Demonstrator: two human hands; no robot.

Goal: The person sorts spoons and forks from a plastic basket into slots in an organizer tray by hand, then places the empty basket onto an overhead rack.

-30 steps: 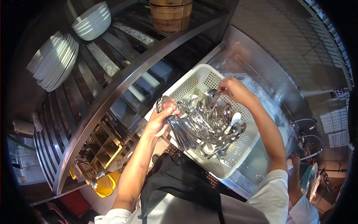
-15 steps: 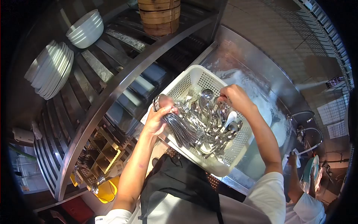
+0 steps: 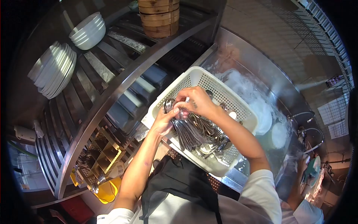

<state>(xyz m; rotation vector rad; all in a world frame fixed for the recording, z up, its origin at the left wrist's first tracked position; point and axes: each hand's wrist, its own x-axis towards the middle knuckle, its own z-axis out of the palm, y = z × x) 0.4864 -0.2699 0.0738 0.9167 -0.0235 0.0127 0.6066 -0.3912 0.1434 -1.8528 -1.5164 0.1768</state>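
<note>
1. We see the white perforated basket (image 3: 233, 89), our landmark, with loose cutlery (image 3: 214, 138) heaped inside it.
2. Over the basket's left part, the left hand (image 3: 164, 121) has its grip closed around a bundle of spoons (image 3: 188, 136), their handles fanning down above the basket's near side.
3. Also above the basket, the right hand (image 3: 197, 100) meets the bundle's upper end, its grip drawn in with fingers bent; we cannot tell whether it holds a piece.
4. Beyond and right of the basket, we note the metal sink (image 3: 257, 56) with sudsy water and a pale round dish (image 3: 279, 135).
5. Left of the basket, a slatted shelf (image 3: 95, 67) bears stacked bowls (image 3: 88, 31), plates (image 3: 54, 71) and a bamboo steamer (image 3: 159, 22).
6. Well right of the basket, we observe another person's sleeve (image 3: 307, 213).
</note>
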